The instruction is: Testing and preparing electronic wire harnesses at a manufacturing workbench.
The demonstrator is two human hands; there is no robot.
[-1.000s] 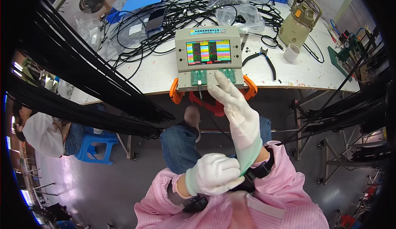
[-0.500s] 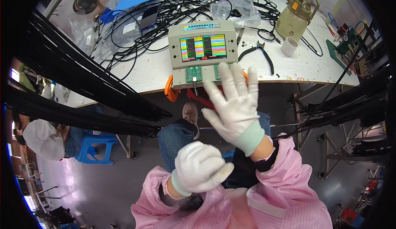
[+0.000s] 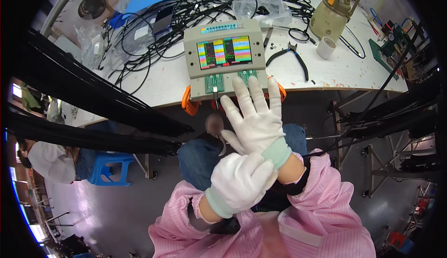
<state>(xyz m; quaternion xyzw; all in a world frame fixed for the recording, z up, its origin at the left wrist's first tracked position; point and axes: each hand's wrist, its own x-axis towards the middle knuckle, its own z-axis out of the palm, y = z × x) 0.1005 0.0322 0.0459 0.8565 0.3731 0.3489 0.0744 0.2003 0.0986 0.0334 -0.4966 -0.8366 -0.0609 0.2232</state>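
Observation:
Both my hands wear white knit gloves with pale green cuffs. My right hand is held up palm down, fingers spread, just before the table edge. Against its wrist my left hand is curled, its fingers gripping the right glove's cuff. Beyond the right fingertips stands a grey cable tester with a lit, colourful screen. Two green socket boards sit along its front; a black cable plug is in the left board, and my fingers partly cover the right one.
Black-handled cutters, a white tape roll and a green jug lie right of the tester. Tangled black cables fill the table's back. Black cable bundles hang at left, near a blue stool and another person.
My left hand has moved up and right onto the right glove's cuff. My right hand has shifted slightly left and down, fingers still spread. The view has tilted a little.

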